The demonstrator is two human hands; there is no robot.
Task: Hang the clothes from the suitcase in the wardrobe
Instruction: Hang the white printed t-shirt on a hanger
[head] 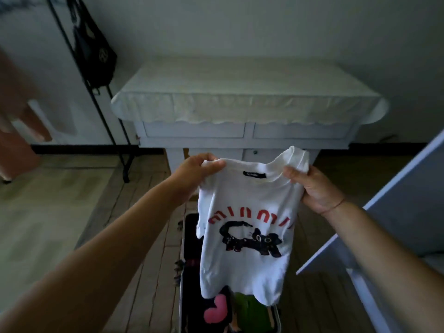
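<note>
Wood floor (pixel 134 236), white dresser (pixel 245 111) ahead; left hand (pixel 194 171) and right hand (pixel 314 188) both pinch the tee (pixel 245 248) at its shoulders, above the suitcase (pixel 192 296).

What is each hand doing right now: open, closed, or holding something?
Left hand: pinches the white printed T-shirt at one shoulder.
Right hand: grips the same T-shirt's other shoulder.

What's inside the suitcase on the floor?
A pink heart shape and something green show in the suitcase; the white shirt held up in front covers the rest.
</note>
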